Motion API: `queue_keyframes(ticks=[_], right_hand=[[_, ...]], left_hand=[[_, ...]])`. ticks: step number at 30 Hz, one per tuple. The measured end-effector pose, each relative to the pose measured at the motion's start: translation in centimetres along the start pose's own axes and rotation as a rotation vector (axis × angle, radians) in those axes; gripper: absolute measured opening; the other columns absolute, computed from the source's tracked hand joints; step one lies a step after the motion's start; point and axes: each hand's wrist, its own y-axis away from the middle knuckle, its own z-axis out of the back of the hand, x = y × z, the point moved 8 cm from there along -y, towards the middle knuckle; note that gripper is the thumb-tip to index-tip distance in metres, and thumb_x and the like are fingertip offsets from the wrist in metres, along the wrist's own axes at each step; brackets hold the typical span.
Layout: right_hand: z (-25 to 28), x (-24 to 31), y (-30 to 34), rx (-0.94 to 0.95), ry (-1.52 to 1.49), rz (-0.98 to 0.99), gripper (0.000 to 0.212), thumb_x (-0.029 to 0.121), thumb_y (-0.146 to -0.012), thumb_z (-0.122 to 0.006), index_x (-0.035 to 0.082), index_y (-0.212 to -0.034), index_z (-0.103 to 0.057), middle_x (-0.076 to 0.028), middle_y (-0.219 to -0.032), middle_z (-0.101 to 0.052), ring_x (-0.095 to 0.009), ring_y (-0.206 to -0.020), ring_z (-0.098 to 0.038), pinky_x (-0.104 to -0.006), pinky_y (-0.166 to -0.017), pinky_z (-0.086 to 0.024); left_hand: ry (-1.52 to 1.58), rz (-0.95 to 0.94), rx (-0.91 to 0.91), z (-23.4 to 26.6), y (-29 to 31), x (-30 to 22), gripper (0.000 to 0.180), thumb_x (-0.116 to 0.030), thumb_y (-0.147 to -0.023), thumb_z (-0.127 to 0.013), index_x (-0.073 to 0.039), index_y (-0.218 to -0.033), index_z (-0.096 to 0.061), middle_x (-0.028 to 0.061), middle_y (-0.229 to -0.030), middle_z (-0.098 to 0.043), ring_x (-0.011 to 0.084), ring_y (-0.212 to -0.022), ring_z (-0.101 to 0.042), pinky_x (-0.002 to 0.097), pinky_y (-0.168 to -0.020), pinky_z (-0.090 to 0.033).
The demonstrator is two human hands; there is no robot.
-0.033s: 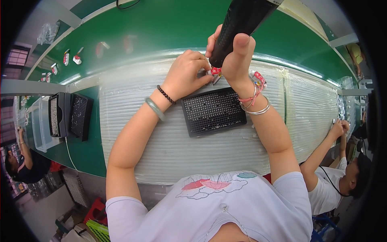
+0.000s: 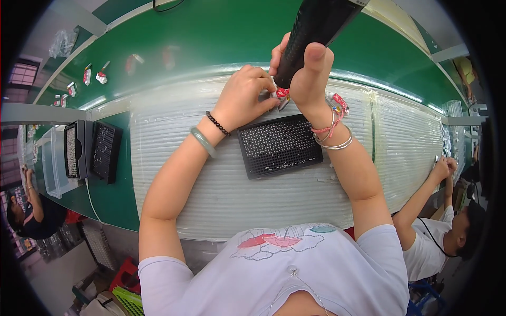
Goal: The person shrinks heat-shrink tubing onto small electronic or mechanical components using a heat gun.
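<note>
My right hand point(image 2: 308, 79) is closed around a black electric screwdriver point(image 2: 316, 37), its thumb lying along the side. The tool tilts down toward a small red-and-white plastic piece point(image 2: 282, 93), and its tip is hidden behind the hand. My left hand point(image 2: 245, 95) pinches that piece from the left with its fingertips. Just below both hands lies a black gridded tray point(image 2: 280, 147), its holes partly filled with small silvery screws. Another red-and-white piece point(image 2: 337, 100) rests on the mat just right of my right wrist.
A ribbed, clear-wrapped mat point(image 2: 211, 184) covers the green table point(image 2: 211, 37). Several red-and-white pieces point(image 2: 101, 77) lie at the far left. Nearer, on the left, stand a black screw box point(image 2: 76, 150) and a second black tray point(image 2: 105, 152). Co-workers sit at both sides, one's hands point(image 2: 445, 167) at right.
</note>
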Motion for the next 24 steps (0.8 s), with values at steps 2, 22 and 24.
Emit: queue_keyframes(ticks=[2, 22, 24], right_hand=[[-0.3, -0.1, 0.1, -0.006, 0.026, -0.034, 0.063, 0.062, -0.08, -0.057, 0.0, -0.068, -0.05, -0.003, -0.051, -0.051, -0.008, -0.045, -0.05, -0.021, -0.041, -0.037], [5.6, 8.8, -3.0, -0.179, -0.127, 0.112, 0.099, 0.094, -0.058, -0.024, 0.002, -0.077, -0.053, -0.014, -0.057, -0.053, -0.023, -0.049, -0.054, -0.0312, -0.046, -0.047], [5.1, 9.0, -3.3, -0.14, -0.228, 0.107, 0.098, 0.094, -0.06, -0.023, 0.002, -0.076, -0.053, -0.013, -0.057, -0.053, -0.022, -0.049, -0.054, -0.0312, -0.045, -0.047]], left_hand=[[0.001, 0.027, 0.016, -0.2, 0.0, 0.3, 0.017, -0.016, -0.064, -0.075, -0.006, -0.074, -0.066, 0.0061, -0.087, -0.063, 0.0252, -0.084, -0.054, 0.0348, -0.077, -0.046], [-0.05, -0.096, -0.03, -1.3, -5.5, -3.2, 0.025, -0.026, -0.073, -0.07, -0.005, -0.087, -0.068, 0.0129, -0.092, -0.063, 0.0287, -0.093, -0.055, 0.0388, -0.08, -0.045], [-0.346, 0.116, -0.321, 5.7, -3.5, 2.3, 0.023, -0.026, -0.072, -0.071, -0.005, -0.083, -0.067, 0.0109, -0.093, -0.064, 0.0291, -0.089, -0.057, 0.0385, -0.078, -0.046]])
